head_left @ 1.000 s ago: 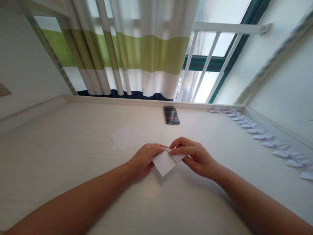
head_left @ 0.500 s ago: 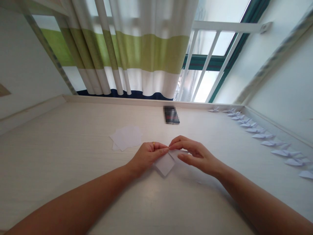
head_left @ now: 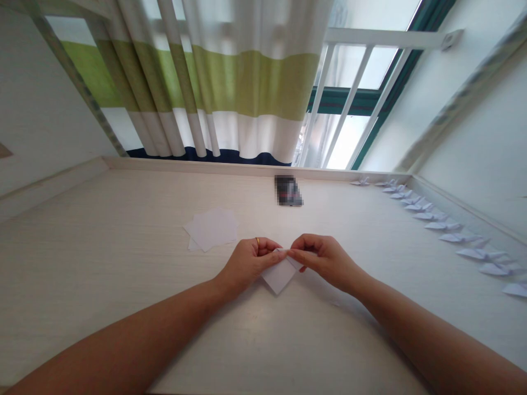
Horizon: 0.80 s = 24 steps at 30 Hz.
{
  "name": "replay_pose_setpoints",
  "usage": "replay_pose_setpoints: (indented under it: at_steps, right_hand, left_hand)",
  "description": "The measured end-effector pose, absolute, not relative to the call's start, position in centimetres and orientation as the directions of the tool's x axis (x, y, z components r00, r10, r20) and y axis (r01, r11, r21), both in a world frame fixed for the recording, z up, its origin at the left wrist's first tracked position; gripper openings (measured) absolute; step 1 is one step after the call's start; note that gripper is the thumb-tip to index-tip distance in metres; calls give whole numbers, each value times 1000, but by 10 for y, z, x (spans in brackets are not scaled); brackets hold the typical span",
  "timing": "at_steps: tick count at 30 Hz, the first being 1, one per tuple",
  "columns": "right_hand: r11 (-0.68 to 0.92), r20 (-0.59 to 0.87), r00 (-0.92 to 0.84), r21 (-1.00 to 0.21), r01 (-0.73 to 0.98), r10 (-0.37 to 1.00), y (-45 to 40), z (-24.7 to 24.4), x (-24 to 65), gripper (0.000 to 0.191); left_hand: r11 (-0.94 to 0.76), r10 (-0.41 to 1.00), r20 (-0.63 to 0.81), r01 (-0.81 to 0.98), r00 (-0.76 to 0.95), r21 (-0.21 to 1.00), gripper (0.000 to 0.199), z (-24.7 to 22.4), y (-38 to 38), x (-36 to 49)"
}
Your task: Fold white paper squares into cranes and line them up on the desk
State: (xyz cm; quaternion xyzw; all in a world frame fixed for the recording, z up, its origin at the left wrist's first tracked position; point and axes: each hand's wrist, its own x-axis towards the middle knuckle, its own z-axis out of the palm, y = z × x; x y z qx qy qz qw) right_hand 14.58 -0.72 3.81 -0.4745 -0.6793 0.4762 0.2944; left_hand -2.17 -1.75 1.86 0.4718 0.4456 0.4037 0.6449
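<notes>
A small white folded paper (head_left: 279, 278) is held between both hands near the middle of the view, one corner pointing toward me. My left hand (head_left: 251, 260), with a gold ring on one finger, pinches its upper left edge between thumb and fingers. On the other side, my right hand (head_left: 325, 258) pinches the upper right part, its thumb close to the left thumb. The fingers cover the paper's top edge and part of its right side.
Loose white sheets (head_left: 212, 229) lie left of centre on the pale table (head_left: 102, 247). A dark, pixelated object (head_left: 289, 191) lies near the back ledge. Several folded paper figures (head_left: 461, 238) form a row along the right side. Behind hangs a curtain (head_left: 255, 82).
My right hand's fingers have closed from a looser spread onto the paper's upper right part. The flap that stuck out to the right now lies closer to the folded square.
</notes>
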Motion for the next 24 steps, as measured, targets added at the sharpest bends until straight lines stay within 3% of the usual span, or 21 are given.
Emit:
replay_pose_setpoints:
  at_steps: [14, 24]
  right_hand:
    - [9, -105, -365, -955, 297, 925, -10, 43, 144, 15]
    - [-46, -143, -366, -964, 261, 920, -10, 42, 142, 16]
  left_hand:
    - [304, 921, -230, -210, 313, 929, 24, 15, -17, -22]
    - [288, 915, -231, -134, 330, 948, 26, 15, -15, -24]
